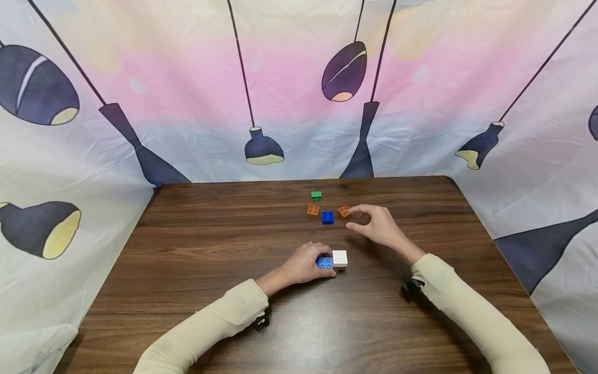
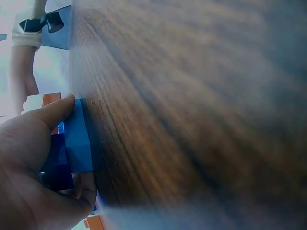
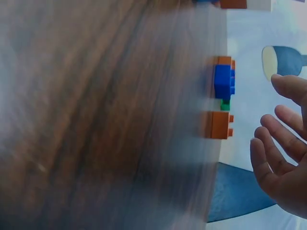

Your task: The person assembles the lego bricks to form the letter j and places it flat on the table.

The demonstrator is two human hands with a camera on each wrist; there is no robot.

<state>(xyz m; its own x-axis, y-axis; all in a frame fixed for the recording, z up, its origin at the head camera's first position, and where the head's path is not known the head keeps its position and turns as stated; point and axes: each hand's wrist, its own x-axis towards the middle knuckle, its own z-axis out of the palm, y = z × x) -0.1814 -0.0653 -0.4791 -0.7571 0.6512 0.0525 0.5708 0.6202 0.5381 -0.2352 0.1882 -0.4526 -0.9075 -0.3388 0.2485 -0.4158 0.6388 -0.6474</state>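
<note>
My left hand point(image 1: 306, 264) grips a small block assembly by its blue brick point(image 1: 325, 263), thumb on the near side and fingers on the far side. A white brick point(image 1: 339, 257) sits at the assembly's right, over an orange brick point(image 2: 52, 99) in the left wrist view. There, a darker blue brick point(image 2: 57, 163) joins a lighter blue one point(image 2: 79, 139) along the tabletop. My right hand point(image 1: 377, 226) hovers beside the right-hand orange brick point(image 1: 343, 211), fingers loosely bent. The right wrist view shows nothing between its thumb and fingers, apart from that orange brick point(image 3: 220, 125).
Left of the right hand lie a blue brick point(image 1: 328, 217) and another orange brick point(image 1: 313, 210). A green brick point(image 1: 316, 195) lies farther back. The wooden table point(image 1: 210, 234) reaches a patterned cloth backdrop point(image 1: 299, 104) behind and at both sides.
</note>
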